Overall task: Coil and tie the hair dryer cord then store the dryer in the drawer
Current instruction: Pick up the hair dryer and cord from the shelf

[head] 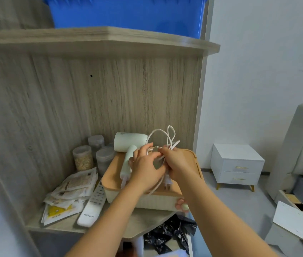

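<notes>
A pale green hair dryer (128,145) lies on the orange lid of a cream storage box (189,164) on the wooden shelf, its barrel toward the back. Its white cord (162,135) is gathered in loops that stick up behind my hands. My left hand (145,164) curls round the bundle from the left, beside the dryer handle. My right hand (174,160) pinches the loops from the right. The plug (167,183) hangs down below my right hand over the lid.
Clear jars (82,157) stand at the shelf's back left. Paper packets (67,193) and a white remote (93,206) lie in front. A blue bin (128,13) sits on the upper shelf. A white two-drawer nightstand (237,166) and a bed are to the right.
</notes>
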